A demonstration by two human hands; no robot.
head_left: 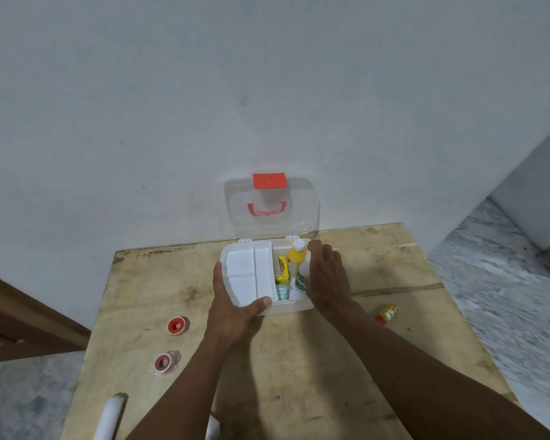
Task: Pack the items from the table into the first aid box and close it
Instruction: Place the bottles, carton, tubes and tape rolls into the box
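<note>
White roll (110,417), tape spools (176,325), small bottle (386,313)

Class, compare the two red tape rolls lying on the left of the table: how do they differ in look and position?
The farther tape roll is bright red and looks bare; the nearer tape roll is duller and seems to sit in clear wrapping. The farther one lies closer to the first aid box. Both are small, round, unpacked.

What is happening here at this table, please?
A person is packing an open first aid box. The left hand steadies its near left corner, while the right hand sets a white bottle inside, beside a yellow bottle. Two red tape rolls and a small yellow bottle remain on the table.
</note>
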